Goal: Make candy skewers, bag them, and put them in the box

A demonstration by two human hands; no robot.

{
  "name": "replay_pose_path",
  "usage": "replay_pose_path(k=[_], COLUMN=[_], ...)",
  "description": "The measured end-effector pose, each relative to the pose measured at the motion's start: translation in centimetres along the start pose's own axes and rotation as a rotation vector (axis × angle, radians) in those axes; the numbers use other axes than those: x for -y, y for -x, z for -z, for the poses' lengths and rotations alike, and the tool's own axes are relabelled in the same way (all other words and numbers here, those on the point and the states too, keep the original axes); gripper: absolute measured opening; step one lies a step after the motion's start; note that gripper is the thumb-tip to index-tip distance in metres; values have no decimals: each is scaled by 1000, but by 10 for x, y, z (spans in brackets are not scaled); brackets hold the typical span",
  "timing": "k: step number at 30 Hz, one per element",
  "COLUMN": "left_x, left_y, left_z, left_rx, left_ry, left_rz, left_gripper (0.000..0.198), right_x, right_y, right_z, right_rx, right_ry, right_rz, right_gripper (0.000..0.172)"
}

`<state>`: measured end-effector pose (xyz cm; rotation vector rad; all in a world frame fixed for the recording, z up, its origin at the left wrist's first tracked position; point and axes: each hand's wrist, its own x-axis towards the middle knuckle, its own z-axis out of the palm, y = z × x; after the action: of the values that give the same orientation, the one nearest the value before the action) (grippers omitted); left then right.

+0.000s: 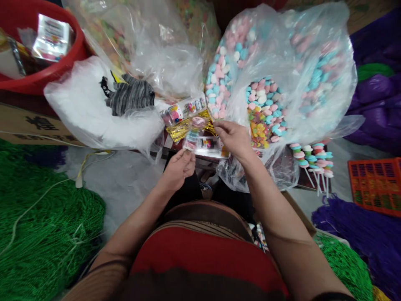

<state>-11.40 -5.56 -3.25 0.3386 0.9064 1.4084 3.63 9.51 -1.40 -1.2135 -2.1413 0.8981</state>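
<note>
My left hand [178, 167] is closed, pinching the lower end of a small clear wrapper with a candy lollipop [194, 133] inside it. My right hand [233, 140] is closed too, its fingertips at the wrapper's upper right side. Just behind the wrapper lies a bundle of gold twist ties [184, 127]. A big clear bag of pink, blue and white candies [266, 71] stands open right beyond my right hand.
Finished lollipops on sticks [311, 161] lie at the right. A white bag [94, 113] with a striped cloth [130, 95] sits at the left, a red tub [40, 79] behind it. Green netting [40, 234], purple netting [366, 234] and an orange crate [374, 186] flank me.
</note>
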Motion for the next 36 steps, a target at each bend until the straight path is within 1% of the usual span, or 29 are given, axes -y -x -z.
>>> replay_pose_path(k=[2,4,6,8,12,15,19,25,32,36], left_x=[-13,-22,-25,-24,-17,-16,-18,-15,-16,-14], left_y=[0,0,0,-1,-2,-4,-6,-5,-6,-6], left_z=[5,9,11,11,8,6,4,0,2,6], left_rx=[-68,-107,-118,-109,-132,-155,-155,-135,-153,-133], left_ry=[39,58,66,75,100,114,110,88,92,98], left_rz=[-60,-85,-90,-92,-77,-48,-31,-42,-65,-80], left_gripper=[44,40,40,40,39,38,38,37,37,37], right_x=[-2,-1,1,1,-6,-11,-14,-18,-23,-22], right_y=[-13,-21,-25,-27,-31,-32,-29,-23,-23,-22], right_z=[-14,-24,-29,-32,-30,-28,-26,-30,-33,-35], right_rx=[66,94,101,98,78,77,51,-13,-43,-59], right_ry=[245,418,507,536,503,465,418,359,352,302], right_rz=[26,41,28,-2,-26,-25,12,44,16,12], right_gripper=[20,21,21,23,25,25,27,32,37,38])
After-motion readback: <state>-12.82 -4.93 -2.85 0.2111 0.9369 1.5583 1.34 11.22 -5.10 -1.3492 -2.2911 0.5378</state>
